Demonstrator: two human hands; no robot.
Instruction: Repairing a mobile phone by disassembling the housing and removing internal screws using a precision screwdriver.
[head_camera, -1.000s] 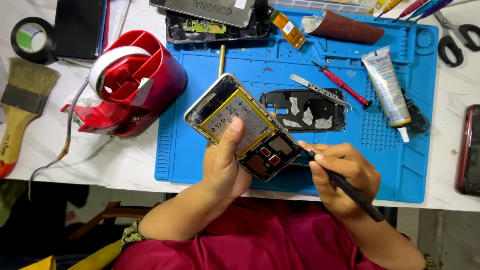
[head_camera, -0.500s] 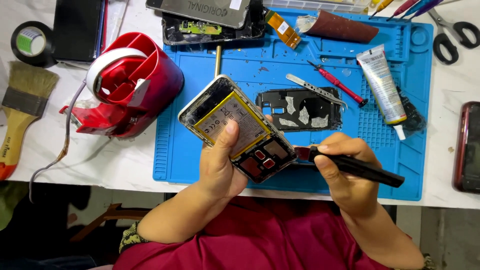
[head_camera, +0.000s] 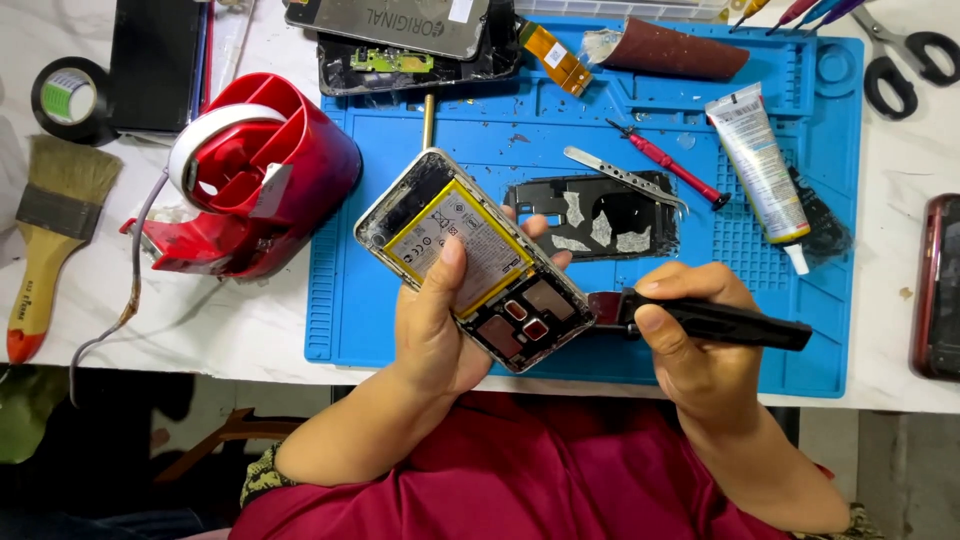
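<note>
Since the earlier frame, the right hand (head_camera: 690, 340) has been swinging its black tool (head_camera: 715, 320) flatter, tip now at the opened phone (head_camera: 475, 260). Lying diagonally, long axis upper-left to lower-right, the phone is showing its glossy yellow-edged battery (head_camera: 455, 245). Over the ribbed blue mat (head_camera: 350, 290), the left hand (head_camera: 440, 320) is gripping it firmly, thumb pressing the battery.

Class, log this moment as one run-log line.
left hand: holds opened phone | right hand: grips black tool at phone edge | blue mat beneath

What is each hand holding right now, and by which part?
Left hand grips the opened phone from beneath, thumb on its battery. Right hand holds the black tool around its front end.
</note>
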